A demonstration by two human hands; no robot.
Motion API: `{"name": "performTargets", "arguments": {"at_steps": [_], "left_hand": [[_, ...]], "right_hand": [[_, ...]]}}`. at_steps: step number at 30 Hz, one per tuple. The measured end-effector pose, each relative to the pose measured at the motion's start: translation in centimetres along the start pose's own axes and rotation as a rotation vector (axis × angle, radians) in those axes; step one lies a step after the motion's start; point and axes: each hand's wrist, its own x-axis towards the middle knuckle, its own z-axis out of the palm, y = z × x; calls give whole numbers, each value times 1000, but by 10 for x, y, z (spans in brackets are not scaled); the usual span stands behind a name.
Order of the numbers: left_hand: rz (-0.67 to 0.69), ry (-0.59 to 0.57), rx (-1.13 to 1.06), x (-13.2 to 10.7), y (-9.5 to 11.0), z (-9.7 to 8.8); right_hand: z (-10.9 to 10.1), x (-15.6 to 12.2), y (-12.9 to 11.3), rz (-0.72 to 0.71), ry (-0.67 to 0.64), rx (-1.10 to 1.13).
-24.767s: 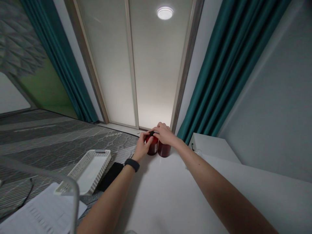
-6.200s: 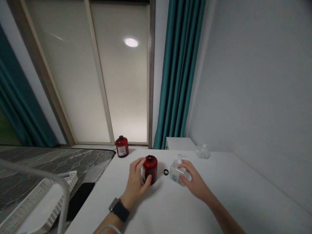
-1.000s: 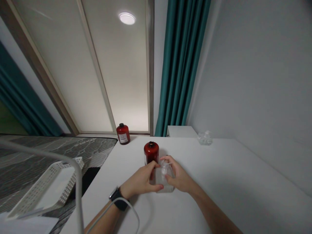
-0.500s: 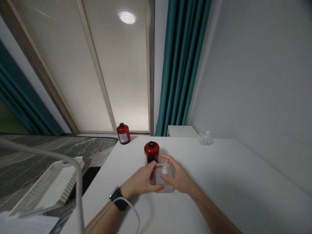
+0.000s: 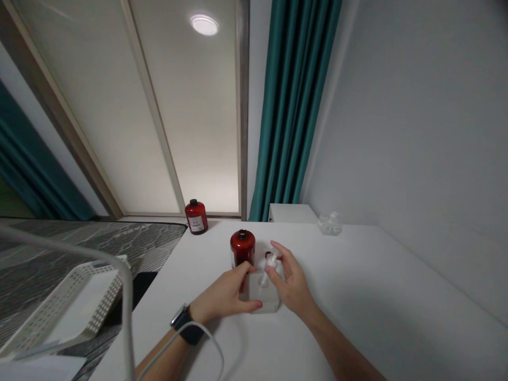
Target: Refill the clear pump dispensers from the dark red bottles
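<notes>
My left hand (image 5: 225,292) grips the body of a transparent square plastic bottle (image 5: 262,296) from the left, standing on the white table (image 5: 337,286). My right hand (image 5: 289,278) pinches the white pump head (image 5: 271,260) between fingers and thumb, above the bottle's neck. A thin pump tube (image 5: 262,281) shows through the plastic. Just behind my left hand stands a dark red bottle (image 5: 242,248) with a black neck, its lower part hidden by my fingers. Another red bottle (image 5: 196,217), with a white label and black cap, stands at the table's far edge.
A small transparent bottle (image 5: 329,226) stands at the far right of the table, near a white cabinet (image 5: 291,212). To the left, past the table edge, are a white mesh basket (image 5: 79,301) and a black flat object (image 5: 138,286). A white cable (image 5: 198,333) crosses my left forearm.
My right hand has risen and moved from the bottle's top onto the pump head, which now sits tilted and higher. My left hand stays on the bottle.
</notes>
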Motion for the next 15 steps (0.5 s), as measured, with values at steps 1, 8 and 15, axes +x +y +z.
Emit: {"name": "performTargets", "arguments": {"at_steps": [1,8,15], "left_hand": [[-2,-4,-1,0,1,0],[-13,-19,0,-2,4,-2],[-22,-24,-3,-1,4,-1]], "right_hand": [[0,1,0,-8,55,16],[-4,14,-3,69,257,138],[-1,14,1,141,249,176]]}}
